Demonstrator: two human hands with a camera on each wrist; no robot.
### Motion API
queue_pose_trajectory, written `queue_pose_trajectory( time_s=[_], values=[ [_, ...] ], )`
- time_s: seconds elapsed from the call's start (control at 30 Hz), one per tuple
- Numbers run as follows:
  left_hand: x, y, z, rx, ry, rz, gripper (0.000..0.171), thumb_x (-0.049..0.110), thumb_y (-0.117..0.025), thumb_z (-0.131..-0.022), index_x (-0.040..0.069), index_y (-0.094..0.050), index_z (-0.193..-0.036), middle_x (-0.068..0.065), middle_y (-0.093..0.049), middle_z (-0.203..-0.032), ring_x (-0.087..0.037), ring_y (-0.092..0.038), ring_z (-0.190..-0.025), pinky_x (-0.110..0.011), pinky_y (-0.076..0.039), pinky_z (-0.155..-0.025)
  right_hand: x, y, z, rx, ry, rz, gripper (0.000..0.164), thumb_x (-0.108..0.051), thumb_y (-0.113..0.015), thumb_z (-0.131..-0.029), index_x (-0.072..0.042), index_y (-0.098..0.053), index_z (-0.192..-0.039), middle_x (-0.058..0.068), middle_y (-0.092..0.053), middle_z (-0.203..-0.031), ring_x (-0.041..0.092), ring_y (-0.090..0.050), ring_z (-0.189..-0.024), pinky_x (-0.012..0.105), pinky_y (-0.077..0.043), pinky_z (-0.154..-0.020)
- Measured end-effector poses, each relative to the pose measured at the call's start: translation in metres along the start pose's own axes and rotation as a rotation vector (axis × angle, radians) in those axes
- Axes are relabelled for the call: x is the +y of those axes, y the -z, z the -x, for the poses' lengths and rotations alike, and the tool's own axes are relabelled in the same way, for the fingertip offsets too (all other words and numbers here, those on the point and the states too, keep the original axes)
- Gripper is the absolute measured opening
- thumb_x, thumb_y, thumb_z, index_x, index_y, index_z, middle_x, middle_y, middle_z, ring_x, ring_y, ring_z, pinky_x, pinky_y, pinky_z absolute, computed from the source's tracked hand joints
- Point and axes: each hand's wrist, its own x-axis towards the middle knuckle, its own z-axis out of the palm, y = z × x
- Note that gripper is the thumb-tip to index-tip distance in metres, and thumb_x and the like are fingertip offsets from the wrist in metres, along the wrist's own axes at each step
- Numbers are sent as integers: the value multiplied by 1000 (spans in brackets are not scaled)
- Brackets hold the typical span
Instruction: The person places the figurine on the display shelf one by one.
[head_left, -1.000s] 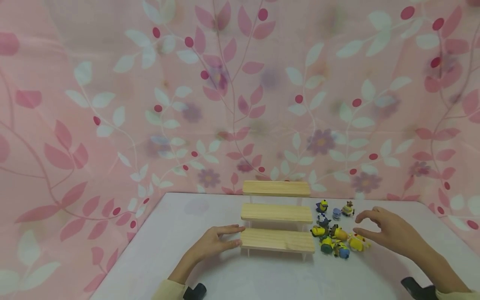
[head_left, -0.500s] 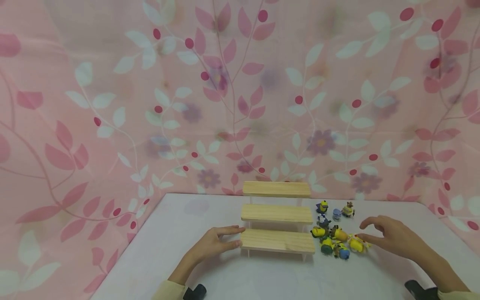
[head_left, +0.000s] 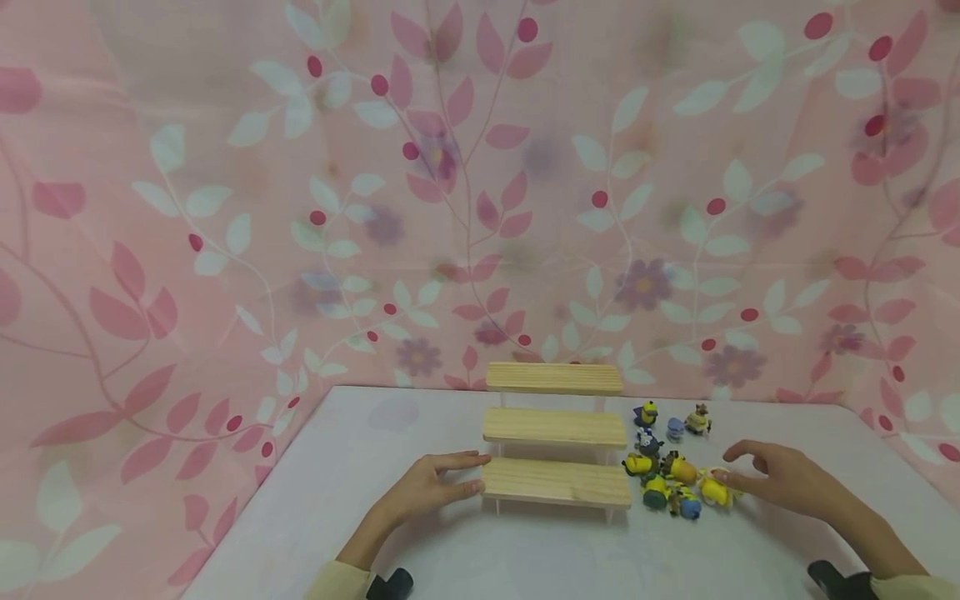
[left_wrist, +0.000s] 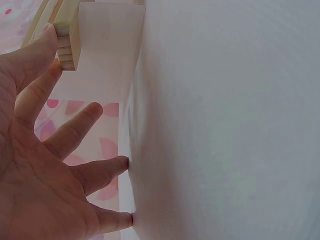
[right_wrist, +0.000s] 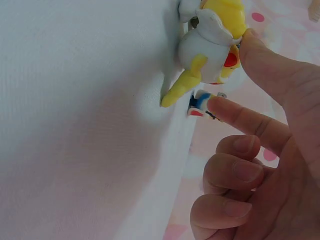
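My left hand (head_left: 427, 490) stays at the left end of the lowest plank (head_left: 557, 482) of a three-step wooden display stand. In the left wrist view the thumb and index fingertips touch the plank's end (left_wrist: 66, 50), with the other fingers spread. My right hand (head_left: 787, 477) hovers at the right edge of a cluster of toy figures. Its thumb meets or nearly meets a yellow-and-white toy figure (head_left: 716, 490) lying on the table. In the right wrist view that figure (right_wrist: 205, 52) sits beside the thumb tip; the index finger extends apart from it, and the remaining fingers are curled.
Several small toy figures lie close together right of the stand, including a green-and-yellow figure (head_left: 655, 493). Behind them are a blue figure (head_left: 675, 430) and a brownish figure (head_left: 699, 420). The middle plank (head_left: 553, 426) and top plank (head_left: 553, 378) rise behind. A pink floral cloth (head_left: 420, 208) backs the white table (head_left: 360, 425).
The right hand has come down and slightly toward the front, bringing its thumb to the yellow-and-white toy figure. The left hand has not moved from the plank's end.
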Motion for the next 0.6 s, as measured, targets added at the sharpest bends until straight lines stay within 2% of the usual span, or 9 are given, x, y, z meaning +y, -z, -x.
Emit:
queue_pose_trajectory(
  time_s=[0.23, 0.4, 0.6],
  values=[
    [1, 0, 0, 9, 5, -20, 41, 40, -72, -90, 30, -67, -130, -10, -51, -145, -29, -41, -138, -65, -25, -110, 4, -2, 1, -54, -19, -36, 40, -42, -71, -90, -8, -70, -110, 0, -46, -71, 16, -39, -63, 25, -31, -51],
    [3, 0, 0, 4, 14, -9, 42, 40, -72, -90, 29, -66, -130, -11, -50, -145, -31, -39, -139, -65, -24, -110, 9, -3, 3, -126, -21, -86, 41, -37, -69, -92, -2, -71, -112, 0, -48, -67, 14, -41, -58, 23, -32, -50],
    [4, 0, 0, 1, 34, -13, 41, 41, -71, -90, 32, -66, -130, -10, -51, -145, -34, -38, -139, -67, -24, -109, 15, -5, 5, -161, 35, -137, 42, -34, -68, -92, 3, -69, -114, -1, -47, -63, 10, -39, -55, 22, -31, -48]
  ],
)
